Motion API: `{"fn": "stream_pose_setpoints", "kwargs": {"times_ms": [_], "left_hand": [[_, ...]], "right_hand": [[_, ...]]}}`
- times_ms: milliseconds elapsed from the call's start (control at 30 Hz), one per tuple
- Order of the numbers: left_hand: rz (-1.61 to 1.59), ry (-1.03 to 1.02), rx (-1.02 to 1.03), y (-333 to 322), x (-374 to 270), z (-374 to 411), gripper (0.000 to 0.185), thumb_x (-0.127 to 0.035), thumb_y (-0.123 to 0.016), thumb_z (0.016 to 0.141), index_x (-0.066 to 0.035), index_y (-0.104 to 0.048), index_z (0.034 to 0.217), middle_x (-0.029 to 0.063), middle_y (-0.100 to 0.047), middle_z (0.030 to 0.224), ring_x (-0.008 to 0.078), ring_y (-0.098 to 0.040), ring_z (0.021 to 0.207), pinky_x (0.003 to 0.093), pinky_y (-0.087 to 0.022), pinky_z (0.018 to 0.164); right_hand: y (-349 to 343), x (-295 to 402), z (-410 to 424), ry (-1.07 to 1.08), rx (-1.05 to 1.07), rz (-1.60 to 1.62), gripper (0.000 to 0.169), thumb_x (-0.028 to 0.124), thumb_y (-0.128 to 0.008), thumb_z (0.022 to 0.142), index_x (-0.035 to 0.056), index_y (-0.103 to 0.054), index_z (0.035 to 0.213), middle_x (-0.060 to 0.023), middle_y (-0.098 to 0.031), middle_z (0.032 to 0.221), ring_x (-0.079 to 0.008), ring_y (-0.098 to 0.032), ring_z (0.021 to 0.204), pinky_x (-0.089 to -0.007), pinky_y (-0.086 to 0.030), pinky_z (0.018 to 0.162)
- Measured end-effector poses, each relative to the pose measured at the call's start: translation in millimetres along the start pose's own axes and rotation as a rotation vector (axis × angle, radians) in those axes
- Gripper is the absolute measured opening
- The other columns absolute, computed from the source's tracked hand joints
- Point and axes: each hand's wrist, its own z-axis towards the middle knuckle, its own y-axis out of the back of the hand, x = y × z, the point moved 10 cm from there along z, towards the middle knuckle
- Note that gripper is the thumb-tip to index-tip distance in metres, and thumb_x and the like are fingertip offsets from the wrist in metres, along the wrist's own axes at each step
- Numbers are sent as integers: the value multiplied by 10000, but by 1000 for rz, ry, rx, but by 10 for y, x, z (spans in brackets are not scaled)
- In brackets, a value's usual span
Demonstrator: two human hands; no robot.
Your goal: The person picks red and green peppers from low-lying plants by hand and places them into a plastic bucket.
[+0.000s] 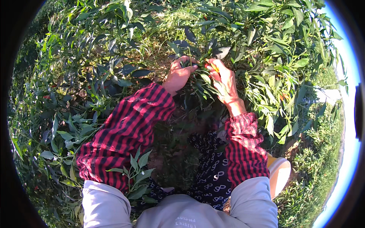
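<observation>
My left hand (180, 74) is at a chili pepper plant (206, 79), its thumb and fingers closed around a green stem or leaf. Just to its right, my right hand (225, 82) has its fingers curled around orange and red chili peppers (214, 67). The fingertips of both hands almost meet at the green stem (202, 60). Leaves and fingers partly cover what each hand grips, so the exact hold of the left one is hard to see.
Dense pepper plants (97, 65) surround me on the left and ahead. More orange-red peppers (284, 96) hang among leaves on the right. Beside my right elbow stands a yellowish bucket (280, 175). A leafy branch (139, 173) reaches up by my left sleeve. Something white (329, 95) lies farther right.
</observation>
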Motion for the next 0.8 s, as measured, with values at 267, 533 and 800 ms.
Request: {"fn": "stream_pose_setpoints", "kwargs": {"times_ms": [267,533,800], "left_hand": [[114,46,9,-85,110,-80,170,-136,-660,806,-53,-624,951,37,-623,813,111,-556,781,283,-449,714],[50,-8,70,-203,124,-47,110,-31,-636,818,-31,-624,928,6,-606,781,71,-514,715,249,-436,624],[107,98,220,-382,257,-276,190,-55,-616,839,-14,-602,1024,50,-624,957,124,-566,871,267,-462,788]], "right_hand": [[128,-362,153,-116,-183,217,108,155,-566,932,53,-593,904,36,-577,753,-51,-523,655,-203,-425,572],[132,364,-517,-300,59,810,202,292,-487,977,98,-542,961,60,-384,646,-21,-315,492,-166,-234,401],[2472,1235,-3088,-202,-852,39,168,242,-453,993,88,-496,943,34,-418,676,-4,-301,498,-152,-206,414]]}}
